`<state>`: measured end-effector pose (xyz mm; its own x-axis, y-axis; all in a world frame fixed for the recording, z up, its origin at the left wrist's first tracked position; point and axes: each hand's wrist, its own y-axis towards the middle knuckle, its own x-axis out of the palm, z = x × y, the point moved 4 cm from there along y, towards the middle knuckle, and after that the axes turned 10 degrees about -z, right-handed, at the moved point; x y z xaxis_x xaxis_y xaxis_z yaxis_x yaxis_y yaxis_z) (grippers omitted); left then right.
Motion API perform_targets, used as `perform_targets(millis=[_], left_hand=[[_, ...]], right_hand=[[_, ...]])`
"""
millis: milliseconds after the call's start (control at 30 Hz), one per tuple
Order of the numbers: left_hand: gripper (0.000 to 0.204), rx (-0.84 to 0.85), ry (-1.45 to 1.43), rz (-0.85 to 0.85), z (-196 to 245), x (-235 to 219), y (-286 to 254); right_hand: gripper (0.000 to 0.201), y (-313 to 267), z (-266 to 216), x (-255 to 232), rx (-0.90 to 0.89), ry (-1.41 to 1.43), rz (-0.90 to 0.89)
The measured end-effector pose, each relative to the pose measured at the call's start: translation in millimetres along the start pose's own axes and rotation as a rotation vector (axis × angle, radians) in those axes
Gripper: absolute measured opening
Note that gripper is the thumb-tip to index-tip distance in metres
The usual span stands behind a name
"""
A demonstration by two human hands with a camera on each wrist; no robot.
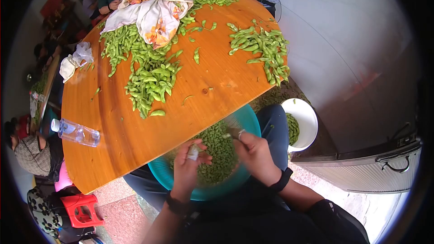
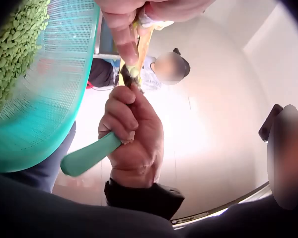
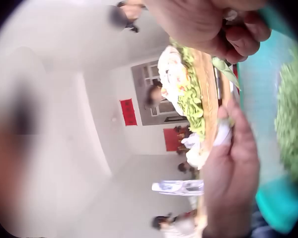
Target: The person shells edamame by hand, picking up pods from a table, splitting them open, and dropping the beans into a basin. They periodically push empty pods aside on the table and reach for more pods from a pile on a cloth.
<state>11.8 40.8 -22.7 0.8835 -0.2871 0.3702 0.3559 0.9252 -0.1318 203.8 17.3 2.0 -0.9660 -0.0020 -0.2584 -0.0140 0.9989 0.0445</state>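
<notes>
My right hand (image 1: 258,157) grips a knife with a green handle (image 2: 92,154); its short dark blade (image 2: 128,77) sticks out past the thumb. A green soybean pod (image 3: 225,71) hangs beside the blade, just under the right fingers. Facing it is my left hand (image 1: 189,165), its fingers loosely bent and spread, a white wrap (image 3: 223,133) round the thumb. In the left wrist view a left fingertip lies right at the pale bean by the blade. Both hands are over a teal basket (image 1: 158,171) of shelled green beans (image 1: 219,153), which rests on my lap.
A wooden table (image 1: 217,86) bears heaps of pods (image 1: 156,81), a flowered cloth (image 1: 156,13) and a plastic bottle (image 1: 80,133). On the floor at right stands a white bucket (image 1: 307,122) with pods in it. A red stool (image 1: 82,210) is at lower left. Other people sit round about.
</notes>
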Motion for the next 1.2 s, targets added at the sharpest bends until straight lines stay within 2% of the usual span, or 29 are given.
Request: perform_targets(millis=[33,67,100,133,167,200,233,267,300,367,400,467,500,567,633,767,800,833,867,900,967,1000,1033,1100,1167,1200], left_hand=[[0.027,-0.022,0.097,-0.071,0,6,1],[0.027,-0.018,0.094,-0.067,0,11,1],[0.029,-0.047,0.265,-0.143,0,20,1],[0.032,-0.077,0.436,-0.217,-1,27,1],[0.032,-0.074,0.434,-0.209,-3,27,0],[0.035,0.066,0.557,-0.203,-2,27,0],[0.038,0.207,0.680,-0.198,-1,27,0],[0.041,0.272,0.768,-0.200,-1,26,0],[0.041,0.271,0.767,-0.200,2,26,-1],[0.037,0.150,0.613,-0.255,4,30,-2],[0.037,0.150,0.611,-0.253,4,28,-2],[0.034,-0.011,0.337,-0.312,-3,24,-2],[0.034,-0.010,0.336,-0.310,-4,21,-2],[0.034,-0.023,0.155,-0.350,-6,19,-3],[0.035,-0.065,0.053,-0.338,-6,17,-4],[0.045,-0.127,-0.123,-0.300,1,17,-3],[0.045,-0.127,-0.124,-0.297,6,18,-3],[0.050,-0.126,0.021,-0.311,11,18,-2],[0.056,-0.125,0.166,-0.326,13,18,-1],[0.056,-0.126,0.166,-0.327,11,18,-1],[0.062,-0.084,0.367,-0.427,4,25,0],[0.062,-0.083,0.367,-0.429,2,28,0],[0.064,-0.087,0.414,-0.454,0,31,-1],[0.066,-0.089,0.468,-0.472,-3,30,-2],[0.064,-0.110,0.480,-0.456,-10,21,-2],[0.064,-0.105,0.488,-0.448,-11,16,-2]], right_hand=[[0.005,0,-9,7,-0.104,-0.125,0.006],[0.003,-1,-17,14,-0.210,-0.250,0.010],[0.003,-2,-23,17,-0.216,-0.251,0.003],[0.003,-3,-26,21,-0.161,-0.113,-0.080],[0.003,-4,-26,26,-0.103,0.024,-0.163],[0.007,-4,-21,29,-0.015,0.224,-0.195],[0.007,-3,-23,24,-0.014,0.223,-0.199],[0.009,-3,-18,21,0.244,0.446,-0.298],[0.010,-8,-12,22,0.505,0.665,-0.392],[0.008,-9,-8,19,0.541,0.755,-0.396],[0.006,-9,-5,19,0.577,0.849,-0.414],[0.009,-10,-3,19,0.615,0.943,-0.433],[0.010,-10,-3,19,0.641,0.980,-0.437],[0.012,-11,3,19,0.668,1.013,-0.445],[0.015,-13,7,23,0.657,1.241,-0.553],[0.011,-10,3,14,0.616,1.214,-0.441],[0.008,-4,5,6,0.520,0.942,-0.352],[0.005,0,4,-1,0.421,0.672,-0.264],[0.005,1,6,4,0.422,0.672,-0.265],[0.007,4,7,11,0.292,0.557,-0.243],[0.014,6,4,20,0.036,0.322,-0.192],[0.009,5,-5,19,0.085,0.269,-0.269],[0.009,4,-5,19,0.084,0.268,-0.270],[0.011,3,-3,19,0.072,-0.002,-0.187],[0.010,6,1,6,-0.044,0.049,-0.001],[0.009,5,-3,-12,0.059,0.061,0.043]])
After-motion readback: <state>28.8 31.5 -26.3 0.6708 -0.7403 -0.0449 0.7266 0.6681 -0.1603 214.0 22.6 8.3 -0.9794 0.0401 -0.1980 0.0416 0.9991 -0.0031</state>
